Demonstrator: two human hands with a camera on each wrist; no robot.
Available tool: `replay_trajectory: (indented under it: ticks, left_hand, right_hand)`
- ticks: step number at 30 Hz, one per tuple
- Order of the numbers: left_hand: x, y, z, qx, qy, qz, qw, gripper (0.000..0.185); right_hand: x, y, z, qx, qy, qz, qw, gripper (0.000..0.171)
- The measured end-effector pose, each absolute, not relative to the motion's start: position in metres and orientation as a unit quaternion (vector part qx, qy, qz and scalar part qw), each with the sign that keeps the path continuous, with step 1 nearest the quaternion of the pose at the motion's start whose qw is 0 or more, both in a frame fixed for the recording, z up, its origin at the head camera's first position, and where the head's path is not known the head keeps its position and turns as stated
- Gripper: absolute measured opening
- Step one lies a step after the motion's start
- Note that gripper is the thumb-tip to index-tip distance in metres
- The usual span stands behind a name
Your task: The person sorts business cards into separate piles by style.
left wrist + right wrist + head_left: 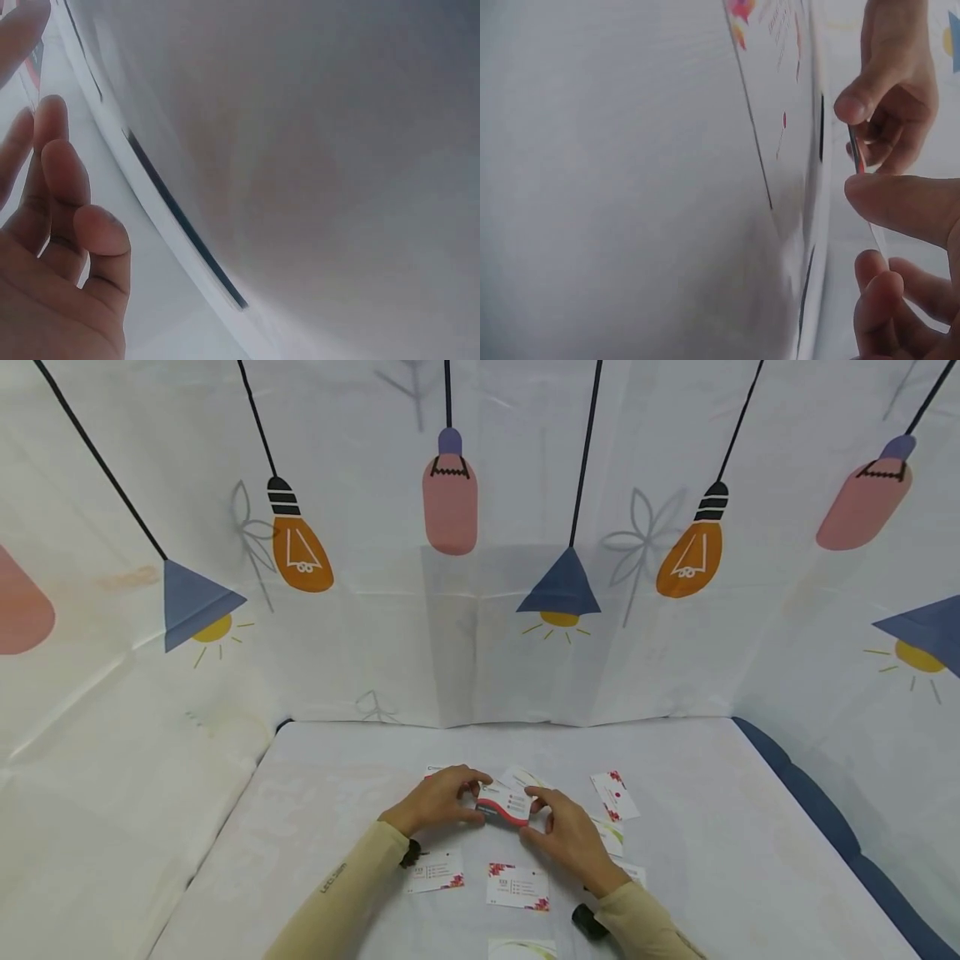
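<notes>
A white business card (506,804) with a red and dark wavy band is held up over the table by both hands. My left hand (442,799) pinches its left end, and my right hand (568,839) pinches the right end. From the right wrist view the card (858,154) appears edge-on between the two thumbs. Only a sliver of the card (34,71) shows in the left wrist view, beside the fingers of the left hand (56,255). Just behind the held card lies a card with a yellow-green curve (521,777).
Red-flowered cards lie near the left forearm (437,871), at front centre (518,887) and at the back right (615,796). A green-curved card (522,949) is at the near edge of the view. Others are partly hidden by the right arm. A printed white sheet (480,635) hangs behind the table.
</notes>
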State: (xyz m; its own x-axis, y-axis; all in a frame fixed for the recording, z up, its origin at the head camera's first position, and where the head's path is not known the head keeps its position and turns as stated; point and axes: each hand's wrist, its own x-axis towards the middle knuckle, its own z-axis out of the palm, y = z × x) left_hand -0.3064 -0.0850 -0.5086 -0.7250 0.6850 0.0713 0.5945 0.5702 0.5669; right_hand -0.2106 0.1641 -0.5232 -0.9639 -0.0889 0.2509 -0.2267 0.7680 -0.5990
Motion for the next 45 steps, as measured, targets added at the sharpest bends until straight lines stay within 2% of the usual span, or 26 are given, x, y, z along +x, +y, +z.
replay_trajectory:
  ticks: [14, 29, 40, 45]
  left_hand:
    - [-0.314, -0.097, -0.501, 0.357, 0.895, 0.262, 0.043, 0.059]
    - [-0.319, -0.114, -0.495, 0.315, 0.917, 0.240, -0.040, 0.058]
    - [-0.328, -0.132, -0.485, 0.296, 0.921, 0.251, -0.027, 0.056]
    - [-0.333, -0.143, -0.484, 0.275, 0.928, 0.252, -0.003, 0.057]
  right_hand:
    - [-0.231, 0.151, -0.520, 0.066, -0.936, 0.329, 0.107, 0.061]
    - [-0.261, 0.131, -0.507, 0.099, -0.940, 0.310, 0.099, 0.058]
    - [-0.279, 0.112, -0.504, 0.104, -0.936, 0.327, 0.078, 0.057]
    - [-0.286, 0.100, -0.502, 0.108, -0.931, 0.344, 0.063, 0.056]
